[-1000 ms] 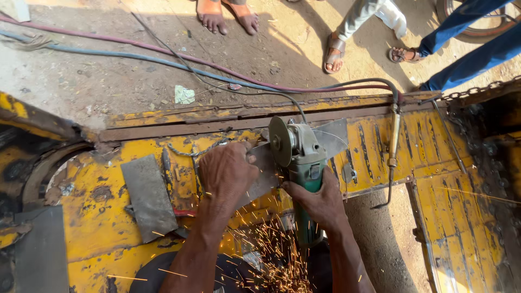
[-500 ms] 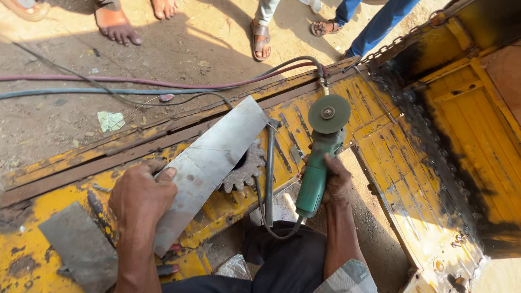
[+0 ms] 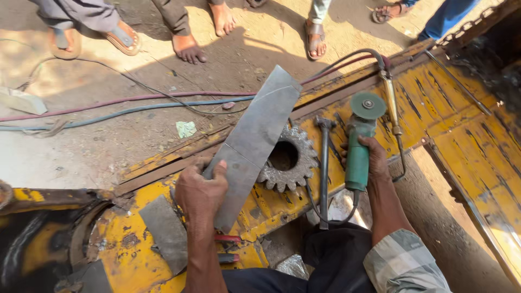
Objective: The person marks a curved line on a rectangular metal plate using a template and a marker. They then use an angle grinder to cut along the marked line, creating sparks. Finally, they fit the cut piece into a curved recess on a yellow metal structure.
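Left hand (image 3: 199,191) clamps around the lower part of a long grey steel plate (image 3: 254,142), thumb over its edge, tilting it so the far end rises toward the upper middle of the frame. Right hand (image 3: 373,157) is wrapped tight on the green body of an angle grinder (image 3: 358,145), whose disc (image 3: 368,105) faces up and sits clear of the plate, to the right of centre.

Between the two lies a toothed gear (image 3: 287,158) with a large round bore, partly under the plate, and just beside it a long hammer (image 3: 324,163) lies flat. All of this rests on a chipped, rusty yellow metal frame (image 3: 434,103) that crosses the frame from lower left to upper right. A smaller grey plate (image 3: 165,232) lies on it at lower left, and a brass cutting torch (image 3: 392,100) with its hoses lies near the disc at upper right. Red and blue hoses (image 3: 119,106) trail across the dirt ground, where several other people's sandalled and bare feet (image 3: 190,48) stand along the top edge.

The risks as I judge them: the plate is held one-handed near one end, so it could twist or slip and its cut edge could slice the bare palm; whether the disc is turning cannot be told, but if it is, it sits near the grinder's own cord and the torch hoses, and sparks would fly toward unprotected feet.
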